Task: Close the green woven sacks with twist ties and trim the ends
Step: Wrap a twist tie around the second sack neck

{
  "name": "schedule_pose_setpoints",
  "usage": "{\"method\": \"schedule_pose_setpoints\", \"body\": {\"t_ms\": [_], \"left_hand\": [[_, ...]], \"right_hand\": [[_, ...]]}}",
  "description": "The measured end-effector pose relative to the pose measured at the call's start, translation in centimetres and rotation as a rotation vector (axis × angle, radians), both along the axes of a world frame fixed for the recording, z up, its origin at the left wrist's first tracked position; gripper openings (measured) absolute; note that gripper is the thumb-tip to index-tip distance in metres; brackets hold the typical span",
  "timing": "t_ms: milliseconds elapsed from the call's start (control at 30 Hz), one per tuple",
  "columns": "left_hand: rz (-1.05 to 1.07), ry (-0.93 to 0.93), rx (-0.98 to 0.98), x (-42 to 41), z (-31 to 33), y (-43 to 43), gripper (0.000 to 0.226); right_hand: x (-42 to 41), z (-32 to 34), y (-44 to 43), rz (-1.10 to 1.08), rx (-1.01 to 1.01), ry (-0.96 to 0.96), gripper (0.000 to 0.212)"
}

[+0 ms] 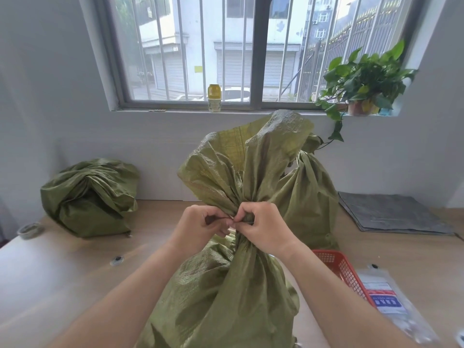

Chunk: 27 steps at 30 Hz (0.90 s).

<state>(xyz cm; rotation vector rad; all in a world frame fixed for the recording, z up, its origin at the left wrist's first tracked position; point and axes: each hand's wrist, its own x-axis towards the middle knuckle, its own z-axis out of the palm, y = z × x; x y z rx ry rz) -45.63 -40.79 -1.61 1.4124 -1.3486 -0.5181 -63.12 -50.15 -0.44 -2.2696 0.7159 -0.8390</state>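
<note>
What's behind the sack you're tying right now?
A second green sack with a gathered neck stands behind the front sack, to its right. Its left side and base are covered, and whether its neck carries a tie cannot be seen.

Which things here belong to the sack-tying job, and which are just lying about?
In the job: near sack, its neck gathered; twist tie, pinched by left hand and right hand; cinched sack behind it; slumped sack at left.
Lying about: red basket, plastic packet, folded grey mat, yellow-capped bottle, potted plant.
</note>
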Motion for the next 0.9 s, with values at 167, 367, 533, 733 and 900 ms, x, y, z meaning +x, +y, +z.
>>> {"method": "schedule_pose_setpoints", "body": {"t_ms": [167, 367, 533, 733, 900], "left_hand": [[0.005, 0.139, 0.008, -0.6, 0.5, 0.1, 0.007], [-0.007, 0.418, 0.134, -1.2, 1.0, 0.5, 0.014], [-0.063, 0.556, 0.165, -1.2, 1.1, 0.6, 0.015], [-0.04, 0.555, 0.146, -1.4, 1.2, 0.4, 0.019], [-0.053, 0.615, 0.151, -1.9, 1.0, 0.5, 0.027]], "right_hand": [[-0.2, 0.4, 0.2, -0.015, -0.014, 0.001, 0.018], [-0.4, 0.3, 0.4, -0.001, -0.007, -0.024, 0.018], [-1.1, 0.6, 0.7, 0.05, -0.003, -0.045, 0.007], [-1.5, 0.4, 1.0, 0.11, -0.025, -0.026, 0.005], [-1.7, 0.1, 1.0, 0.101, -0.012, 0.01, 0.007]]}}
